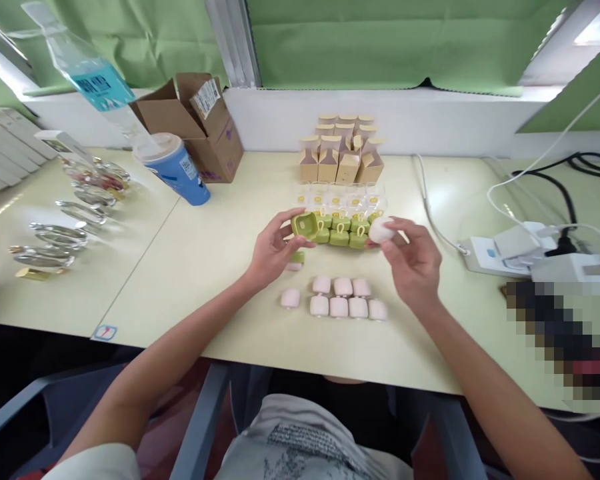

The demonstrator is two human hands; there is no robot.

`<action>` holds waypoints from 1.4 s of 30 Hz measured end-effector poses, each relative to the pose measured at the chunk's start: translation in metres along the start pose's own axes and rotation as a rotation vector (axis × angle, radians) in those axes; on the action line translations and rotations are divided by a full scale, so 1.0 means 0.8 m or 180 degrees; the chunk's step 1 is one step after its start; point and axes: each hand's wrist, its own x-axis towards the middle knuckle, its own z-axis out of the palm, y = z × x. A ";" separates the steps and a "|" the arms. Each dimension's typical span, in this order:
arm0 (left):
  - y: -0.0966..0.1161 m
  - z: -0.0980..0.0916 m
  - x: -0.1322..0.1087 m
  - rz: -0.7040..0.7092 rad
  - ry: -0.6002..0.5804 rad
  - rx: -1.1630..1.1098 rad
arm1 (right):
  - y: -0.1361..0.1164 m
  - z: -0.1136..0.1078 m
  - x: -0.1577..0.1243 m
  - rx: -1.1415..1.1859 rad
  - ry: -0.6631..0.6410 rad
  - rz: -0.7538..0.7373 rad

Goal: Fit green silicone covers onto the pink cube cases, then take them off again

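Grey printed shirt (300, 443) at bottom edge; both forearms reach forward over the tabletop (205, 267).

Left hand (273, 252): fingers curled, thumb and fingertips pinching a green case (305, 225), held just above the tabletop, tilted, open face toward the camera. Right hand (413, 263): thumb and fingers pinching a pale pink piece (381, 230), held level with the case. The two held items are apart, with the green row between them.

Below the hands: loose pink pieces (340, 298) in two short rows, one more lying slightly to the left. A small green bit and a pink bit lie under the left hand; detail too small to tell.

Behind the hands: row of green cases (345, 233), touching one another. Beyond it, clear packets (337, 198) with yellow marks, then tan cartons (343, 153) standing upright in a cluster near the wall.

Left side: blue cup (177, 172), plastic bottle (87, 77) tilted above it, open cardboard box (197, 123). Right side: white power strip (500, 257) with cables.
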 end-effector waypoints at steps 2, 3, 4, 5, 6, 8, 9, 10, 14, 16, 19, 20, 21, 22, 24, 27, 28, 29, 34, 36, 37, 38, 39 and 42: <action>0.016 0.014 -0.010 -0.0153 -0.0116 -0.0165 | -0.008 0.019 -0.010 0.0007 0.0044 -0.0301; 0.022 0.020 -0.014 -0.0188 -0.0180 -0.0185 | -0.011 0.026 -0.015 -0.0031 -0.0030 -0.0301; 0.027 0.024 -0.017 -0.0166 -0.0220 -0.0140 | -0.013 0.032 -0.019 -0.0069 -0.0056 -0.0331; 0.032 0.028 -0.020 -0.0101 -0.0247 -0.0053 | -0.015 0.036 -0.022 -0.0114 -0.0082 -0.0326; 0.035 0.030 -0.022 0.0003 -0.0258 0.0058 | -0.016 0.039 -0.023 -0.0152 -0.0110 -0.0340; 0.039 0.033 -0.023 0.0251 -0.0272 0.0258 | -0.019 0.039 -0.024 -0.0224 -0.0165 -0.0368; 0.040 0.034 -0.023 0.0357 -0.0292 0.0311 | -0.020 0.038 -0.023 -0.0267 -0.0208 -0.0377; 0.041 0.035 -0.022 0.0441 -0.0325 0.0339 | -0.021 0.037 -0.022 -0.0312 -0.0256 -0.0386; 0.044 0.038 -0.021 0.0621 -0.0440 0.0425 | -0.022 0.031 -0.021 -0.0411 -0.0314 -0.0472; 0.045 0.039 -0.021 0.0664 -0.0472 0.0479 | -0.021 0.031 -0.022 -0.0378 -0.0280 -0.0489; 0.047 0.039 -0.022 0.0628 -0.0506 0.0566 | -0.019 0.031 -0.024 -0.0360 -0.0229 -0.0429; 0.048 0.039 -0.023 0.0585 -0.0511 0.0613 | -0.019 0.031 -0.025 -0.0368 -0.0210 -0.0415; 0.049 0.038 -0.023 0.0545 -0.0514 0.0666 | -0.019 0.032 -0.025 -0.0383 -0.0187 -0.0410; 0.050 0.038 -0.023 0.0523 -0.0516 0.0718 | -0.019 0.032 -0.025 -0.0398 -0.0160 -0.0411; 0.052 0.037 -0.024 0.0556 -0.0542 0.0807 | -0.019 0.033 -0.025 -0.0409 -0.0092 -0.0423; 0.053 0.036 -0.023 0.0720 -0.0561 0.0892 | -0.018 0.036 -0.026 -0.0336 -0.0024 -0.0460; 0.052 0.036 -0.023 0.0753 -0.0553 0.0935 | -0.017 0.036 -0.026 -0.0309 -0.0023 -0.0481; 0.052 0.036 -0.023 0.0768 -0.0540 0.0988 | -0.017 0.037 -0.027 -0.0302 -0.0033 -0.0490; 0.052 0.035 -0.025 0.0671 -0.0494 0.1109 | -0.021 0.037 -0.032 -0.0494 -0.0115 -0.0241; 0.054 0.036 -0.025 0.0505 -0.0580 0.0835 | -0.023 0.037 -0.033 -0.0494 -0.0116 -0.0181; 0.055 0.036 -0.025 0.0396 -0.0653 0.0633 | -0.023 0.036 -0.033 -0.0489 -0.0136 -0.0216; 0.056 0.037 -0.025 0.0283 -0.0731 0.0420 | -0.024 0.036 -0.032 -0.0501 -0.0174 -0.0307; 0.057 0.038 -0.024 0.0175 -0.0816 0.0221 | -0.023 0.035 -0.031 -0.0540 -0.0230 -0.0444; 0.058 0.042 -0.023 0.0022 -0.1027 -0.0154 | -0.021 0.032 -0.026 -0.0787 -0.0423 -0.0901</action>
